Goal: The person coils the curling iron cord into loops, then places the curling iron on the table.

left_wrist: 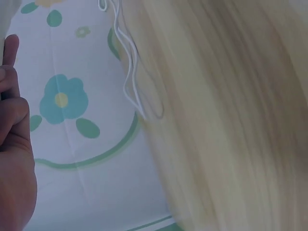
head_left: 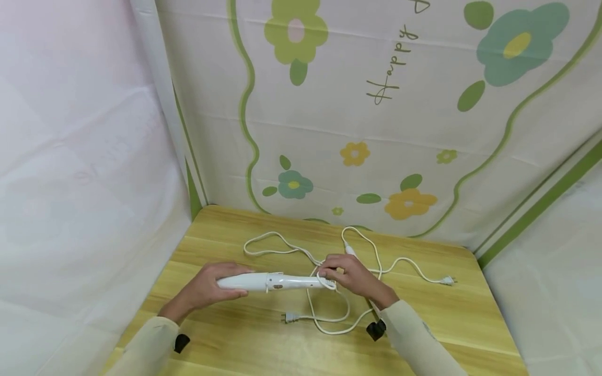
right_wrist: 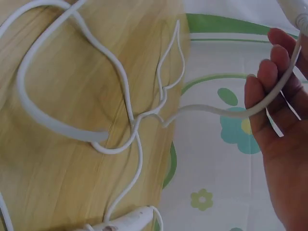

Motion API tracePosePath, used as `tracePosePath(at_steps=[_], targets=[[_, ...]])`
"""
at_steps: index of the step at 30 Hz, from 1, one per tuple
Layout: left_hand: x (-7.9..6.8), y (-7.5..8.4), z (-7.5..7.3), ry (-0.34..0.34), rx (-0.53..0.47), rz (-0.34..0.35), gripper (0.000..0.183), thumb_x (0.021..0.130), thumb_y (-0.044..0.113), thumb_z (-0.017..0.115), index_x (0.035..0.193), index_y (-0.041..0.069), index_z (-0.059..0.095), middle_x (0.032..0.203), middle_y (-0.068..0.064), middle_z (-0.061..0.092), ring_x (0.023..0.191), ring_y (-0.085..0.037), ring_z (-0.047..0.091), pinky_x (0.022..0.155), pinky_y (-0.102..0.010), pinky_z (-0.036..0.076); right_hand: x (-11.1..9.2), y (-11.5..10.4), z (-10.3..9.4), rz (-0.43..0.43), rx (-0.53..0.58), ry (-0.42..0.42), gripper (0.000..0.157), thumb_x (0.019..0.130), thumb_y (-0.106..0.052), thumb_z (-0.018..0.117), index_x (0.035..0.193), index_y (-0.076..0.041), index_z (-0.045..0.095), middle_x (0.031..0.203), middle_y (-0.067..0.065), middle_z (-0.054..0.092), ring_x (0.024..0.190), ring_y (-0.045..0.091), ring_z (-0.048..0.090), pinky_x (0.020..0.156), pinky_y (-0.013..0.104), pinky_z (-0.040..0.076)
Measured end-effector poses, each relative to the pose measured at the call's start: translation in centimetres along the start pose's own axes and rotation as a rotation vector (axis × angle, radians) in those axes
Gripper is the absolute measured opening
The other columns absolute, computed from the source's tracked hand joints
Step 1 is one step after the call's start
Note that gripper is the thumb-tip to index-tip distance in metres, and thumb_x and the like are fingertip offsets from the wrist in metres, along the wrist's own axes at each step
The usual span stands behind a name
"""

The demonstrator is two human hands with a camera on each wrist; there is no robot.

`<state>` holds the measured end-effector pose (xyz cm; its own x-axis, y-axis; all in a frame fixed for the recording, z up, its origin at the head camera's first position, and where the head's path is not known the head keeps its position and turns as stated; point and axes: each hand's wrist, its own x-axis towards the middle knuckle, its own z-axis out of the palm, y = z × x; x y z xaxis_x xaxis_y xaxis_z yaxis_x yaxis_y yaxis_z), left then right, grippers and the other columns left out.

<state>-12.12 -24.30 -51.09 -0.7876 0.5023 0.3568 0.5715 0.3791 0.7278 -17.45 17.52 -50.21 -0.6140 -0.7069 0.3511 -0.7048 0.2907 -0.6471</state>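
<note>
The person's bare left hand (head_left: 211, 285) reaches in from the lower left, gripping, its fingers (left_wrist: 12, 113) curled. The bare right hand (head_left: 349, 273) comes from the lower right, fingers bent toward the thumb in a pinch, well apart from the left. Both forearms slant inward in pale cream cloth sleeves (head_left: 147, 345) that leave the wrists (head_left: 176, 309) exposed.

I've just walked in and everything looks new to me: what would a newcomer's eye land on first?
Probably the white appliance, gripped at its wide end by the left hand, with the right hand holding the cord at its narrow end. Behind the wooden table is a flowered cloth with "Happy" lettering. White cords loop over the table, one plug toward its right edge.
</note>
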Motion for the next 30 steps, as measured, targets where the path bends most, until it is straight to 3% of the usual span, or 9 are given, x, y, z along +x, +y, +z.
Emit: tracePosePath(at_steps=[4, 8, 9, 13, 16, 19, 21, 27, 30], targets=[[0.1, 0.3, 0.5, 0.043, -0.028, -0.028, 0.045, 0.087, 0.021, 0.094, 0.129, 0.020, 0.081, 0.118, -0.006, 0.083, 0.091, -0.006, 0.073, 0.072, -0.029, 0.059, 0.0, -0.2, 0.5, 0.044, 0.041, 0.051, 0.024, 0.108, -0.003, 0.065, 0.116, -0.015, 0.084, 0.101, -0.001, 0.080, 0.094, 0.004, 0.068, 0.082, 0.030, 0.058], [0.3, 0.8, 0.8, 0.110, -0.026, -0.108, 0.044, 0.087, 0.021, 0.093, 0.130, 0.022, 0.081, 0.120, -0.006, 0.083, 0.085, -0.006, 0.070, 0.067, -0.028, 0.057, 0.2, -0.5, 1.6, 0.078, 0.008, 0.113, 0.025, 0.107, -0.001, 0.065, 0.124, -0.010, 0.081, 0.098, 0.006, 0.079, 0.088, 0.011, 0.070, 0.080, 0.030, 0.058], [0.4, 0.8, 0.9, 0.130, -0.024, -0.126, 0.044, 0.088, 0.021, 0.093, 0.130, 0.022, 0.081, 0.120, -0.006, 0.083, 0.084, -0.006, 0.070, 0.066, -0.028, 0.057, 0.2, -0.6, 1.8, 0.082, -0.022, 0.120, 0.027, 0.107, -0.001, 0.065, 0.128, -0.009, 0.079, 0.096, 0.006, 0.078, 0.085, 0.013, 0.070, 0.079, 0.030, 0.057], [0.6, 0.9, 1.5, 0.212, 0.030, -0.138, 0.045, 0.087, 0.021, 0.094, 0.130, 0.022, 0.081, 0.120, -0.004, 0.083, 0.087, -0.005, 0.070, 0.068, -0.027, 0.057, 0.5, -1.0, 2.7, 0.010, -0.277, 0.143, 0.014, 0.105, -0.004, 0.069, 0.115, -0.007, 0.078, 0.086, 0.002, 0.074, 0.073, 0.010, 0.066, 0.068, 0.024, 0.054], [0.8, 0.7, 1.9, 0.259, 0.114, -0.092, 0.048, 0.083, 0.020, 0.096, 0.129, 0.020, 0.081, 0.117, -0.003, 0.083, 0.090, -0.004, 0.070, 0.070, -0.026, 0.057, 0.6, -1.3, 3.0, -0.067, -0.521, 0.182, 0.005, 0.100, -0.006, 0.078, 0.101, -0.009, 0.075, 0.083, -0.002, 0.070, 0.067, 0.004, 0.055, 0.059, 0.021, 0.048], [0.9, 0.5, 2.2, 0.298, 0.206, -0.030, 0.051, 0.080, 0.017, 0.097, 0.128, 0.017, 0.081, 0.115, -0.004, 0.083, 0.088, -0.005, 0.071, 0.070, -0.026, 0.057, 0.7, -1.8, 2.9, -0.099, -0.636, 0.199, 0.012, 0.096, -0.010, 0.083, 0.097, -0.011, 0.071, 0.079, -0.005, 0.063, 0.064, 0.001, 0.045, 0.055, 0.019, 0.040], [1.0, 0.4, 2.3, 0.322, 0.260, 0.011, 0.053, 0.078, 0.015, 0.097, 0.128, 0.016, 0.081, 0.113, -0.006, 0.083, 0.086, -0.009, 0.072, 0.069, -0.028, 0.059, 0.7, -2.0, 2.8, -0.098, -0.638, 0.196, 0.014, 0.097, -0.013, 0.083, 0.095, -0.012, 0.069, 0.077, -0.006, 0.059, 0.063, 0.000, 0.040, 0.054, 0.017, 0.036], [1.4, 0.4, 1.9, 0.374, 0.426, 0.106, 0.056, 0.077, 0.019, 0.098, 0.129, 0.013, 0.079, 0.107, -0.011, 0.083, 0.081, -0.019, 0.076, 0.065, -0.036, 0.063, 0.4, -2.3, 2.3, -0.082, -0.503, 0.211, 0.004, 0.104, -0.010, 0.073, 0.100, -0.011, 0.071, 0.079, -0.007, 0.056, 0.066, -0.003, 0.038, 0.057, 0.012, 0.033], [1.5, 0.4, 1.4, 0.364, 0.481, 0.127, 0.055, 0.078, 0.022, 0.097, 0.129, 0.013, 0.079, 0.104, -0.011, 0.082, 0.077, -0.018, 0.074, 0.062, -0.034, 0.062, 0.4, -2.4, 1.7, -0.129, -0.533, 0.234, 0.002, 0.104, -0.009, 0.072, 0.102, -0.009, 0.073, 0.081, -0.006, 0.060, 0.064, -0.001, 0.040, 0.053, 0.012, 0.032]])
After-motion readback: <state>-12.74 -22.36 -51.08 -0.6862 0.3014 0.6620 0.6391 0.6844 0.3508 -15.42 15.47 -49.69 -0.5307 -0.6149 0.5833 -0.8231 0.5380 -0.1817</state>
